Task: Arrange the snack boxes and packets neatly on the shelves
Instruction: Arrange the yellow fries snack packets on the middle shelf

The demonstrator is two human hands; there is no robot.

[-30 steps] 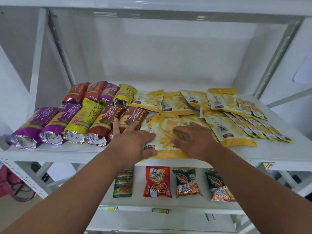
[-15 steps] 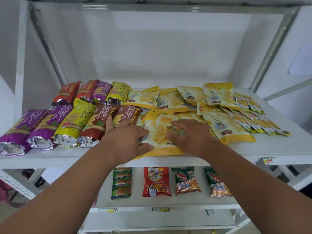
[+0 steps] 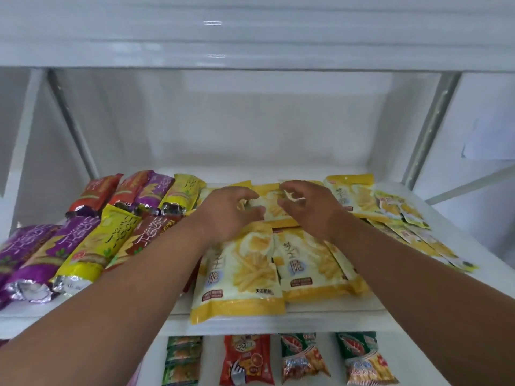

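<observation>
We see purple, yellow and red tube packs point(image 3: 80, 246) left of the yellow fries packets point(image 3: 239, 274) on the shelf point(image 3: 404, 316). Behind those, our left hand point(image 3: 225, 215) and right hand point(image 3: 309, 210), fingers curled, reach a rear yellow packet point(image 3: 271, 208); we cannot tell the grip.

white wall point(image 3: 250, 121), sheet of paper point(image 3: 487, 140) at right

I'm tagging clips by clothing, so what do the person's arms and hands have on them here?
Nothing that shows. Both forearms are bare from the bottom edge of the picture up to the wrists: no sleeves or cuffs in view. The left hand and the right hand wear no gloves, and no watch, bracelet or ring can be seen. The upper arms are out of view.
</observation>
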